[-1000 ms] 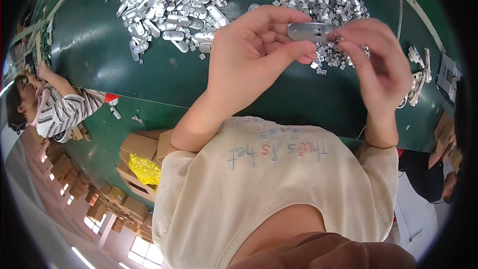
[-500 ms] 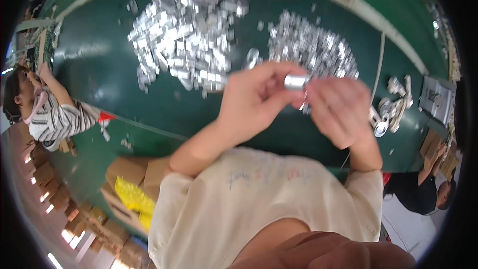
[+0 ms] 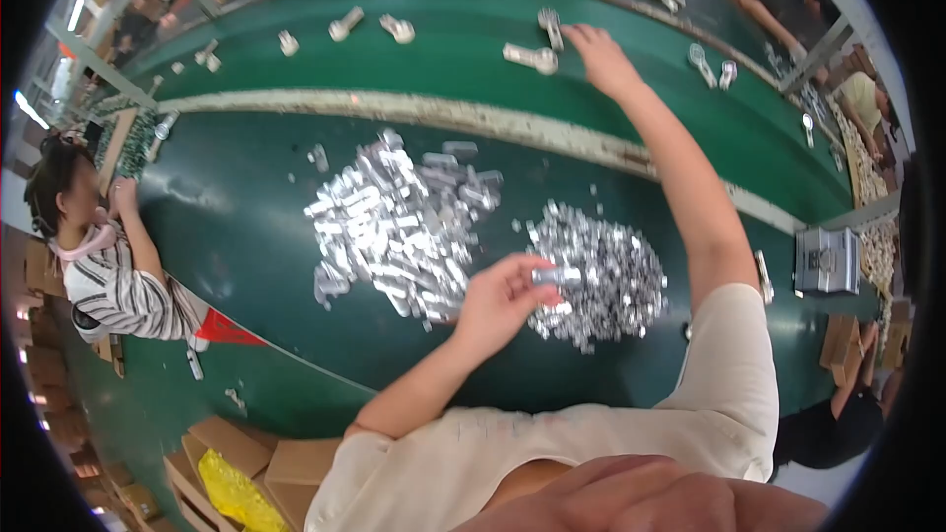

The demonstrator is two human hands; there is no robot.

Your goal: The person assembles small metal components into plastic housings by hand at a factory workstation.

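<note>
My left hand is closed around a short, shiny metal piece, held between the thumb and fingers above the near side of a heap of small silver parts. My right hand is stretched far out over the green conveyor belt, its fingers extended. Its fingertips are beside a grey metal part with a ring-shaped end; whether they touch it I cannot tell. A similar pale part lies just nearer on the belt. Left of the small-parts heap is a bigger heap of flat, elongated silver pieces.
A pale raised rail divides the dark green table from the belt, which carries several more metal parts. A co-worker sits at the left. A metal box stands at the right, and cardboard boxes sit at the lower left.
My hands were together around the shiny metal piece. Now the right hand has moved away and forward over the belt; the left keeps the piece. The view has shifted to show the belt.
</note>
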